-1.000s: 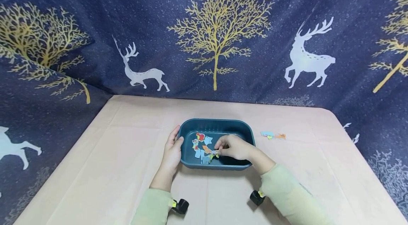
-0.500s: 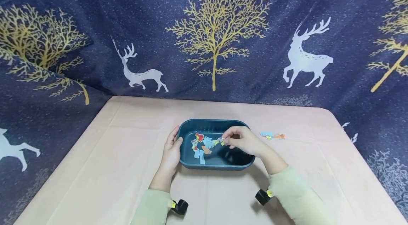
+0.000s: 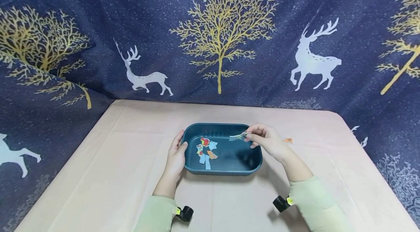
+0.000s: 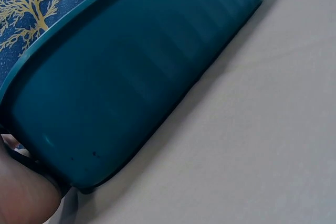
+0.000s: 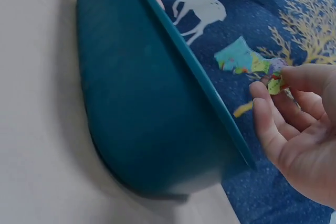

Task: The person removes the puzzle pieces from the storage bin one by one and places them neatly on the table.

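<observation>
Nearest, along the bottom of the head view, pale green fabric sleeves (image 3: 155,213) and small black wrist-worn cameras (image 3: 187,213). Beyond these, at the left end of a dark teal, rounded-rectangular, plastic-looking box (image 3: 223,171), the bare left hand (image 3: 176,155), thumb and fingers clasping the end wall, fingertips partly hidden. Inside, grouped on the left half of the floor, thin, irregular, paper-like pieces (image 3: 213,145): mostly red, light blue, orange, many-coloured and pale blue, some touching or nearly so. At the right end, the bare right hand (image 3: 268,140), thumb and forefinger pinching one end of a thin, jagged, blue-green piece with yellow and purple patches (image 5: 236,60), the other fingers loosely bent below. In the right wrist view, held piece clear above the rim, apart from the box. Step in hand, by the look of this pose: carrying a single piece across the box; whether into or out of it, cannot tell. Probably called for next: a light, steady pinch to avoid creasing, enough height to clear the rim, and a firm left hold against sliding. Just beyond the right hand, on the pale pinkish tablecloth (image 3: 128,166), a small orange scrap (image 3: 288,140), perhaps partly hidden. Farthest, a dark blue fabric backdrop (image 3: 157,16) printed with white deer (image 3: 316,61) and gold trees (image 3: 220,38).
</observation>
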`<state>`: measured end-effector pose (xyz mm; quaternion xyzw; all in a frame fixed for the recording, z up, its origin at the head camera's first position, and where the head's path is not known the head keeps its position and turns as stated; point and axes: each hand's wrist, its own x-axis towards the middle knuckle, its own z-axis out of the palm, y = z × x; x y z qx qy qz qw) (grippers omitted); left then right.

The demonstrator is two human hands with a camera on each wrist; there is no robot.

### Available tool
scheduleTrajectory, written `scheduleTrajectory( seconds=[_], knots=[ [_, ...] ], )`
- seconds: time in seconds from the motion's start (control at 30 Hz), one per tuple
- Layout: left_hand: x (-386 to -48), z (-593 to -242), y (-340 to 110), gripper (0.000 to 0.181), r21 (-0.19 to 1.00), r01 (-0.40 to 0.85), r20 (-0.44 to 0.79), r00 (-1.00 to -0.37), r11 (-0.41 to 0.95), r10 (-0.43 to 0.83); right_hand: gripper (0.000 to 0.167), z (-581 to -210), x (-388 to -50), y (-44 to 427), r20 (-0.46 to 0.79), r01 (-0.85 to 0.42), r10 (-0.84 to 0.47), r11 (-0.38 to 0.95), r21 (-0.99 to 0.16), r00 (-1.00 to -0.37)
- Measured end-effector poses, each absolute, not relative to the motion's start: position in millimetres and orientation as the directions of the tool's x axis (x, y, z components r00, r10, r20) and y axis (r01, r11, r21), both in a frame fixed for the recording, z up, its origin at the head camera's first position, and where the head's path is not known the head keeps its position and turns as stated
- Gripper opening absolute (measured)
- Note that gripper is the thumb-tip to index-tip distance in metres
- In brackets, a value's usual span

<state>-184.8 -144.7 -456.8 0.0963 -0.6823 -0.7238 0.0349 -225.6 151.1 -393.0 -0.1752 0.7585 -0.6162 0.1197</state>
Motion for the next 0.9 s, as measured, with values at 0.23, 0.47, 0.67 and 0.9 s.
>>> scheduleTrajectory(
  seconds=[0.23, 0.47, 0.67, 0.9],
  knots=[
    [-185, -456, -145, 0.049, 0.995, -0.08, -0.091, -0.98, -0.066, -0.177, 0.008, -393, -226, 166, 0.034, -0.045, -0.319, 0.026, -0.999, -0.947],
    [-185, -456, -145, 0.05, 0.994, -0.087, -0.099, -0.98, -0.072, -0.173, 0.019, -393, -224, 178, 0.021, 0.022, -0.214, -0.196, -0.98, -0.977],
    [-184, -456, -145, 0.05, 0.994, -0.086, -0.096, -0.982, -0.066, -0.166, 0.015, -393, -223, 191, -0.057, 0.108, -0.157, -0.337, -0.935, -0.986],
    [-185, -456, -145, 0.05, 0.994, -0.089, -0.098, -0.981, -0.062, -0.168, 0.013, -397, -219, 205, -0.137, 0.195, -0.166, -0.415, -0.889, -0.977]
  ],
)
